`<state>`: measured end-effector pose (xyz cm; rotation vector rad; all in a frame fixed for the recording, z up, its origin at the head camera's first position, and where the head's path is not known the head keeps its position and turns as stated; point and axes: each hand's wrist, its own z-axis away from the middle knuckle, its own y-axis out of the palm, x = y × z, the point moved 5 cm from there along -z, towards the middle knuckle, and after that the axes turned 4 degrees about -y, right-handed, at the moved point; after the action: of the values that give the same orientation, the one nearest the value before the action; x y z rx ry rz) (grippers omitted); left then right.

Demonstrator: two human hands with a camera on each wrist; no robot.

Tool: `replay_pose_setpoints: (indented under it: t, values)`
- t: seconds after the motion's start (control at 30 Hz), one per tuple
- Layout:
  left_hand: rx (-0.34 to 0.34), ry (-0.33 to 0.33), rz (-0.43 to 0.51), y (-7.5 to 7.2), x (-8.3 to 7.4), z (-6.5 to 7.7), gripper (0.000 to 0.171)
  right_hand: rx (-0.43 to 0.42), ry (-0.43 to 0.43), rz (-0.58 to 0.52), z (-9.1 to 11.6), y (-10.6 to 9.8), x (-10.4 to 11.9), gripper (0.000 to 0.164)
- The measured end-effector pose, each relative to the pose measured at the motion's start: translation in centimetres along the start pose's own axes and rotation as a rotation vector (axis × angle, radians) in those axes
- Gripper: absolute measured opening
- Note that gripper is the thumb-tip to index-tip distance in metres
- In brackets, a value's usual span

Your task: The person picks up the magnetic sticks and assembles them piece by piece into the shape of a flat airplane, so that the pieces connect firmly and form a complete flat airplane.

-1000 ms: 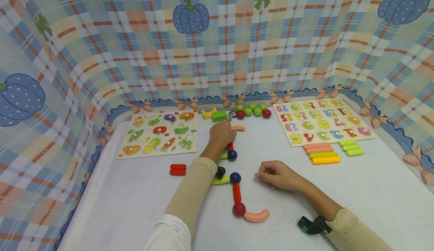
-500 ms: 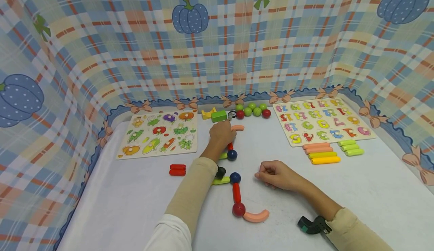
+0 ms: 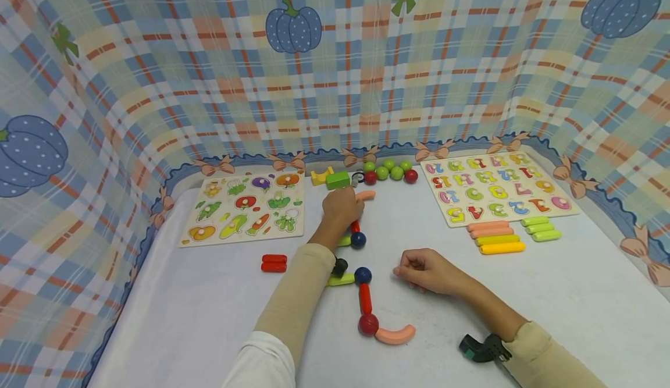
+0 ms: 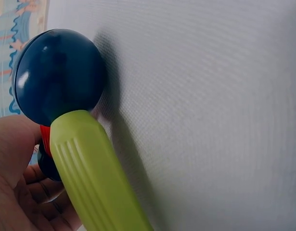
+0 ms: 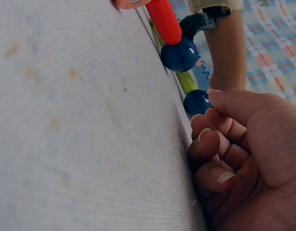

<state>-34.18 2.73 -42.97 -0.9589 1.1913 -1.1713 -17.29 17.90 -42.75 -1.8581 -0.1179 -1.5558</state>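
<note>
In the head view my left hand (image 3: 342,206) is at the far end of a toy chain of rods and balls. In the left wrist view its fingers curl round a dark ball (image 4: 48,166) at the end of a red rod (image 4: 45,139). A blue ball (image 4: 61,74) and a lime rod (image 4: 92,168) come nearer. Past the fingertips shows a curved salmon piece (image 3: 366,195). My right hand (image 3: 430,270) rests loosely curled on the table, holding nothing. Left of it lie another blue ball (image 3: 363,275), red rod (image 3: 365,299), red ball (image 3: 369,324) and salmon curve (image 3: 396,335). My left forearm hides the chain's middle.
Puzzle boards with vegetables (image 3: 272,219) and numbers (image 3: 494,187) flank the back. Between them stand a green block (image 3: 337,180), yellow piece (image 3: 320,175) and several green and red balls (image 3: 389,171). Loose rods (image 3: 499,239) lie right; red rods (image 3: 274,263) lie left.
The far salmon curve beside my left hand has swung slightly, its free end shifting a little toward the back. My right hand has stayed still.
</note>
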Motion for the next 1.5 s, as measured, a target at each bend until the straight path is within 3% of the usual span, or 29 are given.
replay_pose_setpoints:
  t: [0.4,0.63,0.73,0.83,0.97,1.1,1.27,1.4,1.5]
  values:
    - [0.021,-0.008,-0.012,0.2,0.2,-0.1,0.039,0.004,0.001,-0.005,-0.2,0.1,0.0,0.016]
    - [0.033,-0.004,0.0,0.1,0.1,-0.2,0.04,0.049,0.027,-0.011,-0.9,-0.6,-2.5,0.018]
    - [0.035,-0.006,0.011,0.1,0.1,-0.3,0.039,0.019,0.008,0.094,-2.0,-2.5,-2.6,0.016]
    - [0.036,-0.008,0.014,0.1,0.2,-0.3,0.04,-0.114,0.02,0.266,-4.3,-6.0,-2.2,0.015]
    - [0.027,-0.008,0.022,0.0,0.4,-0.3,0.04,-0.287,0.12,0.457,-8.1,-11.3,-3.1,0.028]
    - [0.037,0.0,0.039,0.2,0.5,-0.2,0.042,-0.32,0.23,0.587,-11.3,-14.4,-5.2,0.047]
    - [0.044,0.008,0.046,0.5,0.4,-0.1,0.046,-0.303,0.323,0.679,-13.3,-15.0,-7.3,0.047]
    - [0.037,0.011,0.051,0.5,0.3,-0.3,0.046,-0.322,0.33,0.694,-13.4,-14.6,-7.4,0.04]
    - [0.033,0.013,0.048,0.4,0.3,-0.3,0.047,-0.279,0.313,0.659,-13.5,-13.6,-6.8,0.037]
